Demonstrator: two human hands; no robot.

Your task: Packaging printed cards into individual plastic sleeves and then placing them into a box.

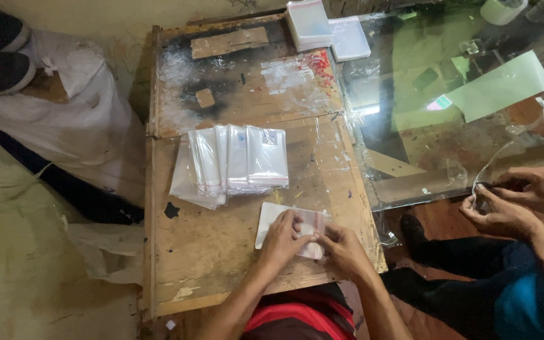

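While a fanned stack of filled clear bags [234, 160] sits mid-frame on the counter [209, 252], left hand [283, 239] and right hand [342, 247] pinch one more white-filled bag [278, 220], unfinished.

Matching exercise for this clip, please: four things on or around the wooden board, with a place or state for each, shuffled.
Things:
1. flat white packet
2. row of clear packets
3. stack of clear bags
4. pale green sheet

Places or states:
a. lying on the glass tabletop
b. under both of the person's hands
c. far end of the wooden board
d. fanned out mid-board, untouched

Pairs: 1-b, 2-d, 3-c, 4-a
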